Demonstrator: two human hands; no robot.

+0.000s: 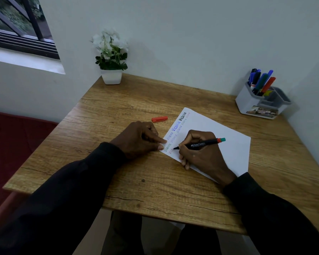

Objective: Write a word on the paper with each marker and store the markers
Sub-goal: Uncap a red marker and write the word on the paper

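Note:
A white sheet of paper [219,137] lies tilted on the wooden table [136,181], with the same word written on it several times in different colours. My right hand [203,153] grips a black marker [201,143] with an orange and green end, its tip touching the paper at a partly written red word. My left hand [140,138] presses its fingertips on the paper's left corner. The marker's orange cap [159,119] lies on the table just beyond my left hand. A white and grey organiser [247,102] at the back right holds several markers [261,81].
A potted plant with white flowers [111,57] stands at the table's back left corner against the wall. A window is at the upper left. A dark red surface [11,144] lies left of the table. Walls close in behind and to the right.

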